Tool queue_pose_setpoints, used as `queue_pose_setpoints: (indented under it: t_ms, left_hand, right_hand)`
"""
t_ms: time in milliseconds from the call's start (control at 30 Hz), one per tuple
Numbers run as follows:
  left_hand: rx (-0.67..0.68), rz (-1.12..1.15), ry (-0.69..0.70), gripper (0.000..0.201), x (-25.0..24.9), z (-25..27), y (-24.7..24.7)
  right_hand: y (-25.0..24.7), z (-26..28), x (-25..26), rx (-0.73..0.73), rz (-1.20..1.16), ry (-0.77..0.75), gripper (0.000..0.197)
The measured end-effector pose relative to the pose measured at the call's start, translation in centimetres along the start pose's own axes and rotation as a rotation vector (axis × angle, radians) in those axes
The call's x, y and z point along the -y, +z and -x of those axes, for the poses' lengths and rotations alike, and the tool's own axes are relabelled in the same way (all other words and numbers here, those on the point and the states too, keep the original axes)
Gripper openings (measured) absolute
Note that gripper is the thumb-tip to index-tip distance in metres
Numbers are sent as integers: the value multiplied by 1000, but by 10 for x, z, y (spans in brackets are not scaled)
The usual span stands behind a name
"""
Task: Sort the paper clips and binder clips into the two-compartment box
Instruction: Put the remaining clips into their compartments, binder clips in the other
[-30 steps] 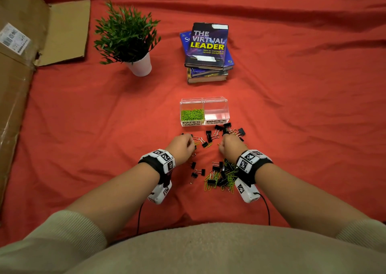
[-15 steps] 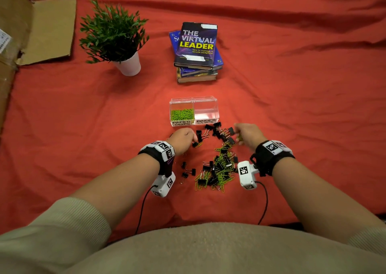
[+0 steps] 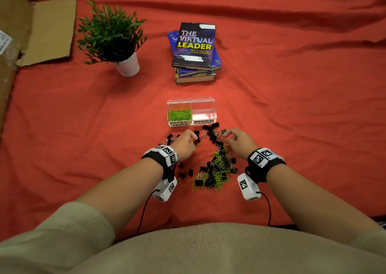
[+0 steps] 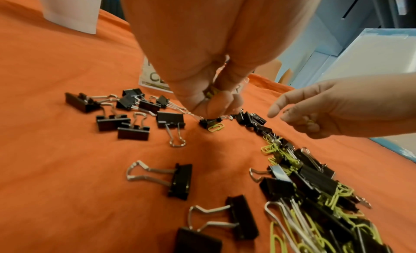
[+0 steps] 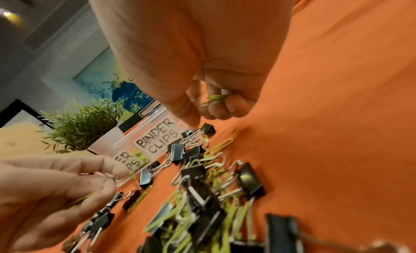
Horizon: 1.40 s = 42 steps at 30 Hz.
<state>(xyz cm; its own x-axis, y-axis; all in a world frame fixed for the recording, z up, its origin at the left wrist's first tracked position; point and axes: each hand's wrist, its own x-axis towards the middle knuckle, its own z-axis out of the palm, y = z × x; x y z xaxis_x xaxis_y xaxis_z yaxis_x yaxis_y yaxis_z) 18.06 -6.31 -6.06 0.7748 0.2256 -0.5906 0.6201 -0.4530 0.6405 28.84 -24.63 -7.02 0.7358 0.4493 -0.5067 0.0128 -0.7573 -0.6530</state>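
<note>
- Green paper clips (image 5: 215,98) sit curled inside the right hand (image 3: 240,141), forefinger reaching to a binder clip (image 5: 207,128).
- Left hand (image 3: 186,143) pinches green clips too, low over the red cloth (image 3: 292,127).
- Clear box (image 3: 191,112) just beyond: paper clips left, right compartment bare.
- Mixed pile (image 3: 217,169) lies between the wrists.

- The left hand (image 4: 202,75) reaches down, its fingers curled round green paper clips (image 4: 211,93).
- The right hand (image 4: 333,112) hovers close by, fingers loosely bent.
- Black binder clips (image 4: 180,178) lie scattered over the orange cloth (image 4: 67,150).
</note>
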Motion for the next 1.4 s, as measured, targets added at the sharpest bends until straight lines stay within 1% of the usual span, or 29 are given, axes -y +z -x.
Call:
queue_pose_setpoints:
  t_ms: [67,133,200,267,367,433,500,600,700,800,867,933,1000,1100,1167,1233,1333,1400]
  left_hand:
    - [-18,-10,-3,27,-1,0,2]
    - [-55,-70,30,25,-5,1,4]
    - [-105,-150,74,23,-8,1,7]
    - [-143,-251,79,26,-9,0,10]
    - [-128,-447,92,20,-3,-4,15]
    - [-131,-569,117,22,0,-4,18]
    - [-149,-634,134,29,1,-4,20]
    - [-162,-663,146,26,1,-5,22]
    - [-161,-637,126,24,2,-7,20]
    - [-135,-516,125,21,5,-5,17]
    - [-134,-415,114,13,9,-1,13]
    - [-165,-333,112,9,15,4,9]
    - [-208,-264,120,11,21,12,4]
    - [-243,-175,80,13,26,22,-7]
    - [-259,-126,56,11,31,26,-16]
    - [-282,-70,48,6,34,28,-27]
    - [-290,-24,35,15,34,31,-44]
    - [-289,-67,34,18,32,30,-57]
  right_hand:
    - [-7,-1,-6,-12,135,-2,13]
    - [-10,2,-10,17,288,-16,15]
    - [-9,4,-14,45,375,-34,20]
    - [-6,7,-16,59,449,-65,22]
    - [1,10,-17,60,503,-110,15]
    - [4,10,-16,60,503,-114,7]
    - [7,11,-16,81,513,-106,3]
    - [9,11,-13,122,545,-91,7]
    - [3,13,-5,133,440,-91,11]
    - [-11,13,9,124,241,-50,11]
    - [-20,10,24,117,153,-58,9]
    - [-25,6,43,118,64,-88,8]
    - [-25,-1,66,115,7,-128,7]
    - [-11,-18,105,82,55,-222,14]
    - [5,-31,130,66,144,-286,16]
    - [21,-42,151,73,251,-307,21]
    - [43,-56,166,82,420,-335,26]
    - [52,-61,167,99,501,-341,30]
